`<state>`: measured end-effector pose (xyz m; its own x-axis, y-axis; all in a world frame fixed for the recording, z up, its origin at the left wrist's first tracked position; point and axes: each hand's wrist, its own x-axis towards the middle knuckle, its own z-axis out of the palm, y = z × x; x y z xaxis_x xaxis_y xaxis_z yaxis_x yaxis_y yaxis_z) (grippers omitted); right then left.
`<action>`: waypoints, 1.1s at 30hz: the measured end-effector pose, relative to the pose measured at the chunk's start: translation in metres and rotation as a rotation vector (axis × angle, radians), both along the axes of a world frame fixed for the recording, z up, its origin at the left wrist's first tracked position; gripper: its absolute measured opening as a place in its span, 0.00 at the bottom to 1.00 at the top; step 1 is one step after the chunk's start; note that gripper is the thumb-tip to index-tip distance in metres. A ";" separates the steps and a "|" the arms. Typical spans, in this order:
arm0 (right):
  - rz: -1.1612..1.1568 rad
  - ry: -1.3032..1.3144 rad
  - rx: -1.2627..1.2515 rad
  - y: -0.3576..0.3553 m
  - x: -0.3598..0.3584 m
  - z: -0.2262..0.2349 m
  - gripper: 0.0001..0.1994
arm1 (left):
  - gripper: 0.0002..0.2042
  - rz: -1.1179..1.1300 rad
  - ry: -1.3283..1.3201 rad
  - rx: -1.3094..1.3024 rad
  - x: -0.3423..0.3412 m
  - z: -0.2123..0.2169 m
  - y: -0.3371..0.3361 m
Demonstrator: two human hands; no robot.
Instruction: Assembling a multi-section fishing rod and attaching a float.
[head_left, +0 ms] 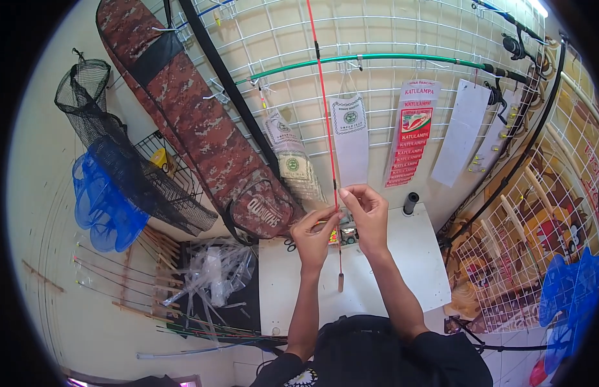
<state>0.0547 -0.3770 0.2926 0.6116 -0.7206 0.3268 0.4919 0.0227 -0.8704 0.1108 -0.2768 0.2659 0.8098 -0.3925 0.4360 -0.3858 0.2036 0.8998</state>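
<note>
A thin red fishing rod with black guide wraps runs from the top of the view down to my hands, in front of the wire grid. My left hand pinches it near its lower part with the fingertips. Close above, my right hand has thumb and finger pressed together beside the rod; anything fine between them is too small to make out. Below my hands a thin length continues to a small brown cylindrical piece over the white table. Small colourful items on the table are partly hidden behind my hands.
A black holder stands at the table's back right. Left of the table lies crumpled clear plastic. A camouflage rod bag, a green rod and packets hang behind. Black netting hangs far left.
</note>
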 end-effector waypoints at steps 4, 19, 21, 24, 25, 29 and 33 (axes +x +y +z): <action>0.055 0.000 0.023 0.004 -0.004 0.006 0.05 | 0.09 0.012 -0.031 -0.004 0.000 -0.002 0.001; 0.036 0.047 -0.148 -0.004 -0.011 0.018 0.05 | 0.08 0.018 -0.063 0.007 -0.006 0.002 0.003; 0.013 0.034 -0.158 -0.006 -0.011 0.015 0.05 | 0.08 0.025 -0.061 0.005 -0.005 0.001 0.001; 0.007 0.023 -0.149 -0.005 -0.009 0.013 0.05 | 0.08 0.036 -0.100 0.017 -0.005 0.000 0.002; 0.008 0.021 -0.148 -0.005 -0.009 0.013 0.05 | 0.08 0.037 -0.101 0.017 -0.005 0.001 0.002; 0.031 0.026 -0.128 -0.004 -0.010 0.012 0.05 | 0.08 0.041 -0.101 0.018 -0.006 0.002 0.003; 0.042 0.040 -0.104 -0.005 -0.010 0.012 0.05 | 0.08 0.037 -0.092 0.017 -0.006 0.002 0.003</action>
